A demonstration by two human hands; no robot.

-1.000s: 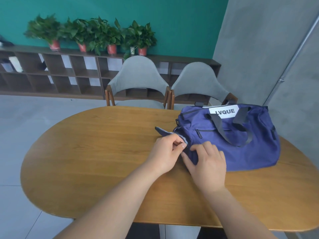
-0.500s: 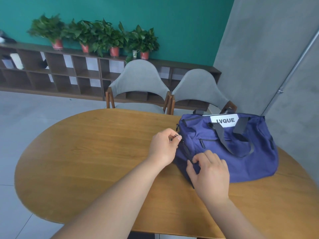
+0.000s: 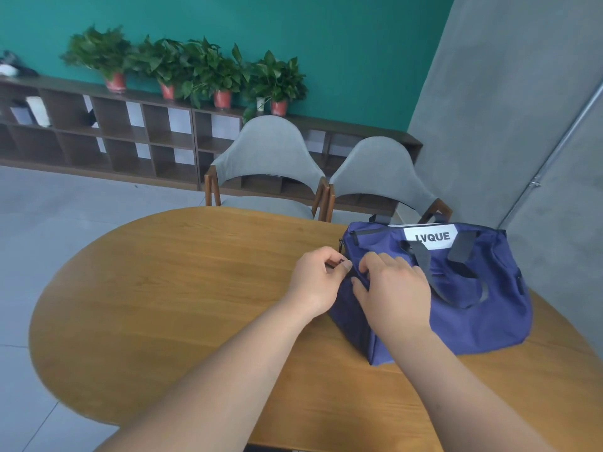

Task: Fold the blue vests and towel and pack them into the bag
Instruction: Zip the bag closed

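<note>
A blue duffel bag (image 3: 483,305) with grey handles and a white "LVQUE" label lies on the right part of the oval wooden table (image 3: 169,305). At the bag's left end my left hand (image 3: 318,282) pinches a small dark zipper pull between thumb and forefinger. My right hand (image 3: 394,288) lies on the same end, with fingers and thumb curled into the blue fabric beside the zipper. No vest or towel shows outside the bag; its inside is hidden.
Two grey upholstered chairs (image 3: 270,171) stand at the table's far side. Beyond them a low wooden shelf unit (image 3: 98,138) with potted plants (image 3: 195,66) runs along the teal wall. A grey wall (image 3: 522,93) rises at the right.
The cloth tip sticking out at the bag's left end is no longer visible. Both hands have shifted along the bag's end, and my left hand now pinches the zipper pull. The camera has moved.
</note>
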